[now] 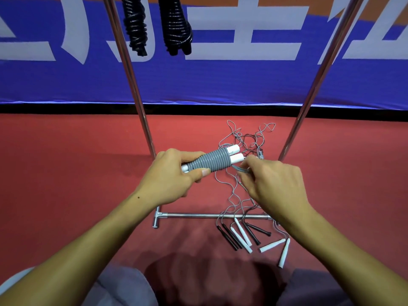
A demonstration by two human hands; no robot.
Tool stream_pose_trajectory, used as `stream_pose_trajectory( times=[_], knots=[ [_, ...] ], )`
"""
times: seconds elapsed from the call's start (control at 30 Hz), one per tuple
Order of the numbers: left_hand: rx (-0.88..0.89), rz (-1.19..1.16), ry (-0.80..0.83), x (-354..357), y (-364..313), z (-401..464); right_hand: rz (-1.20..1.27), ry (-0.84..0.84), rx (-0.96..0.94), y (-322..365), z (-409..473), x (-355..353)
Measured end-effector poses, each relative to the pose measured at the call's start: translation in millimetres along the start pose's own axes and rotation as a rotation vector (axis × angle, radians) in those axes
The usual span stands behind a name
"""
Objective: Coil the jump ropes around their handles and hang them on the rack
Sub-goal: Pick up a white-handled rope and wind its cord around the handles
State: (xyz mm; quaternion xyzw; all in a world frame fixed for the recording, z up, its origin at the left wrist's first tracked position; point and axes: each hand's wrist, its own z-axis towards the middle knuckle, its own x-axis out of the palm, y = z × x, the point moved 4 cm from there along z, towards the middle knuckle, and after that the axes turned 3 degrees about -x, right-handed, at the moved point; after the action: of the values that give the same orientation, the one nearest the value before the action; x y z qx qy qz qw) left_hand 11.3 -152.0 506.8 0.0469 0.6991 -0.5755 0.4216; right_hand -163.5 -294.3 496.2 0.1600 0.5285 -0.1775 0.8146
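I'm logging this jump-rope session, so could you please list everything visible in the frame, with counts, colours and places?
Coiled jump rope: one, grey cord around two white handles, held in front of the rack.
Loose cord end: one, grey, at the coil's right end.
Hung jump ropes: two, black, coiled, hanging at top left.
Loose jump ropes: a tangled pile, black and white handles near the base bar, thin cords; count unclear.
Rack: one, chrome, two uprights and a base bar.
Floor: red.
Banner: blue with white characters, behind the rack.
Left hand: grips the coiled jump rope.
Right hand: pinches the loose cord end.
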Motion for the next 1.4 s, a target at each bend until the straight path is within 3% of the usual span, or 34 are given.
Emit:
stream_pose_trajectory(
  times=[0.07,0.27,0.37,0.47,0.6,0.93,1.2,1.4],
  knots=[
    [-0.035,0.002,0.036,-0.1,3.8,1.5,-0.079,-0.080,-0.138,2.4,0.8,1.8],
    [-0.152,-0.006,0.253,1.5,16.5,1.2,-0.021,-0.062,-0.318,6.4,4.2,8.4],
    [-0.177,0.031,0.370,2.7,21.7,-0.4,0.071,0.018,-0.399,4.9,5.9,10.6],
    [-0.158,0.083,0.509,7.6,22.5,-4.3,0.146,0.206,-0.462,0.8,6.2,14.9],
    [-0.113,0.100,0.628,7.4,19.8,-7.1,0.394,0.527,-0.343,-7.2,7.4,21.7],
    [-0.034,-0.005,0.889,-2.2,8.5,-15.6,0.585,0.644,-0.241,-2.7,2.8,14.5],
    [-0.006,-0.065,0.892,-9.8,3.6,-15.8,0.982,0.663,-0.161,-1.8,2.8,8.1],
    [0.010,-0.084,0.919,-12.7,0.9,-17.4,1.097,0.751,-0.103,-0.9,1.8,6.8]
  ],
)
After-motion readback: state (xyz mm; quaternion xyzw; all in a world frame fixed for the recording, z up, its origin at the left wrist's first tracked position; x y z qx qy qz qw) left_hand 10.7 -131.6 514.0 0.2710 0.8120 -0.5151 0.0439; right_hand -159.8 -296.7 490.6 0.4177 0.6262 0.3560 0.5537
